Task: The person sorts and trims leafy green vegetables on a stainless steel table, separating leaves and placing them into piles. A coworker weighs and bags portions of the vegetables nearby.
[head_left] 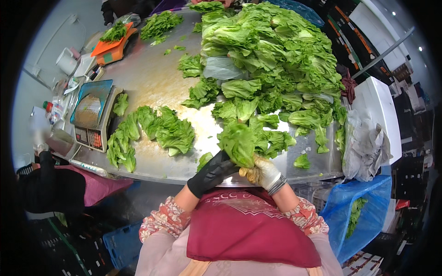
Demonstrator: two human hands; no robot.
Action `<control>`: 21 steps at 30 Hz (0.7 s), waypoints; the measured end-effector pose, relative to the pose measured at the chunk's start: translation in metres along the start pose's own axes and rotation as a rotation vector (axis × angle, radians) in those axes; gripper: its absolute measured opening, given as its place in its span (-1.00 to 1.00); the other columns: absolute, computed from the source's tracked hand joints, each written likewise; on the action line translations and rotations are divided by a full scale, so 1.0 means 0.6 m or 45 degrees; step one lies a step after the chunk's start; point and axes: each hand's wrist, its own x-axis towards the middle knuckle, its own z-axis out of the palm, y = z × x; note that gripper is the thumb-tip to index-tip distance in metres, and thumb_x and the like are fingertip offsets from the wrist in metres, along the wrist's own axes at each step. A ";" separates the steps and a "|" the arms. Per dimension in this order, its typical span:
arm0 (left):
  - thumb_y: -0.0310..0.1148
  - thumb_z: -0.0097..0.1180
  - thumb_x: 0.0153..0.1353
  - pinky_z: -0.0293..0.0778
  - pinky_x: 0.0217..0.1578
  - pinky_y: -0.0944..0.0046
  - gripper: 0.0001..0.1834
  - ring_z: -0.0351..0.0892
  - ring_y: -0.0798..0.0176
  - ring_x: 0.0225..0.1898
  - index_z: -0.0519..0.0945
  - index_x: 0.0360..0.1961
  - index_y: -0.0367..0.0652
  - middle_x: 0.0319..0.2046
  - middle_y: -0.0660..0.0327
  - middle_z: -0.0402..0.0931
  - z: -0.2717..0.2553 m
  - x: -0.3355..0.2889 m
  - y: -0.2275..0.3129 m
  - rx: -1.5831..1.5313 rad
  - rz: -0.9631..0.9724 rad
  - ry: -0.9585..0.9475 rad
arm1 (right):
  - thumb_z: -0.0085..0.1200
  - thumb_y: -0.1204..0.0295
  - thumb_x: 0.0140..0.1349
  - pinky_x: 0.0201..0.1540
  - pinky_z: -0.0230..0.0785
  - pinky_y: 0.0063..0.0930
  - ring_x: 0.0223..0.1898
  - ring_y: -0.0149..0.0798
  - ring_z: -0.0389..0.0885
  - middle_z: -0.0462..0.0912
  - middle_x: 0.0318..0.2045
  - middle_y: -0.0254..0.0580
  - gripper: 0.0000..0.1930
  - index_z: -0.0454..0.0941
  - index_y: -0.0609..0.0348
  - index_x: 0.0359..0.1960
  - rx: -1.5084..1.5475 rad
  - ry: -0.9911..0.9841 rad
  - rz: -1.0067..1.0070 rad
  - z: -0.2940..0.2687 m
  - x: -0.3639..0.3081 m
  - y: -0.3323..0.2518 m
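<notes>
A head of green lettuce (pixel 238 143) is held up at the table's near edge, in front of my burgundy apron. My left hand (pixel 214 173), in a black glove, is closed on its left side near the base. At the lower right, my right hand (pixel 261 173), in a stained white glove, grips the stem end; a small tool in it, if any, is not visible. Just beyond lie loose lettuce leaves (pixel 276 143) and a large heap of lettuce (pixel 276 50). More lettuce heads (pixel 172 131) rest on the table to the left.
The metal table (pixel 159 64) carries a weighing scale (pixel 93 115) at the left and an orange scale (pixel 115 43) with greens farther back. Clear plastic bags (pixel 366 145) hang at the right edge. A blue bag (pixel 375 202) with leaves stands below right. Another person is at the left.
</notes>
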 end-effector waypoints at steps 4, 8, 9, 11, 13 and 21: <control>-0.39 -0.22 0.30 0.27 0.10 0.21 -0.62 0.33 0.24 0.08 0.24 0.14 -0.23 0.03 0.12 0.34 -0.049 0.018 -0.067 -0.445 0.125 0.178 | -0.07 0.09 0.21 -0.61 0.43 -0.52 -0.48 -0.22 0.59 0.58 -0.31 0.10 -0.51 0.30 0.25 -0.01 -0.337 0.027 0.041 -0.023 0.018 0.013; -0.40 -0.13 0.27 0.44 -0.13 0.22 -0.76 0.47 0.27 -0.12 0.39 -0.05 -0.13 -0.12 0.22 0.45 -0.071 0.022 -0.098 -0.350 0.100 0.338 | 0.08 0.24 0.16 -0.47 0.37 -0.62 -0.51 -0.37 0.51 0.57 -0.47 -0.16 -0.69 0.45 0.25 -0.23 -1.459 0.522 -0.917 -0.006 0.023 0.036; -0.35 -0.16 0.29 0.46 -0.12 0.18 -0.74 0.47 0.21 -0.10 0.34 -0.01 -0.10 -0.07 0.19 0.42 -0.075 0.018 -0.108 -0.708 0.049 0.406 | 0.16 0.37 0.07 -0.42 0.33 -0.62 -0.52 -0.42 0.46 0.54 -0.51 -0.22 -0.77 0.50 0.26 -0.33 -1.588 0.641 -0.811 0.025 0.012 0.032; -0.33 -0.15 0.28 0.46 -0.09 0.16 -0.69 0.46 0.18 -0.06 0.29 0.04 -0.10 -0.02 0.17 0.38 -0.058 0.011 -0.100 -0.565 0.082 0.394 | 0.15 0.35 0.04 -0.41 0.35 -0.51 -0.51 -0.34 0.49 0.55 -0.49 -0.19 -0.77 0.52 0.24 -0.35 -1.693 0.689 -0.785 0.035 0.010 0.029; -0.33 -0.12 0.26 0.43 0.00 0.13 -0.62 0.40 0.15 0.04 0.21 0.10 -0.08 0.08 0.14 0.30 -0.040 0.007 -0.076 -0.377 0.063 0.348 | 0.13 0.34 0.02 -0.39 0.36 -0.43 -0.50 -0.23 0.51 0.55 -0.48 -0.12 -0.78 0.52 0.22 -0.36 -1.717 0.698 -0.790 0.038 0.008 0.024; -0.53 0.00 0.14 0.34 0.06 0.21 -0.35 0.35 0.18 0.07 0.05 0.24 -0.07 0.08 0.15 0.27 0.008 0.007 -0.027 0.059 0.193 0.145 | 0.10 0.33 0.01 -0.39 0.34 -0.34 -0.48 -0.09 0.49 0.51 -0.52 -0.09 -0.82 0.49 0.18 -0.47 -1.982 0.544 -0.713 0.023 0.002 0.003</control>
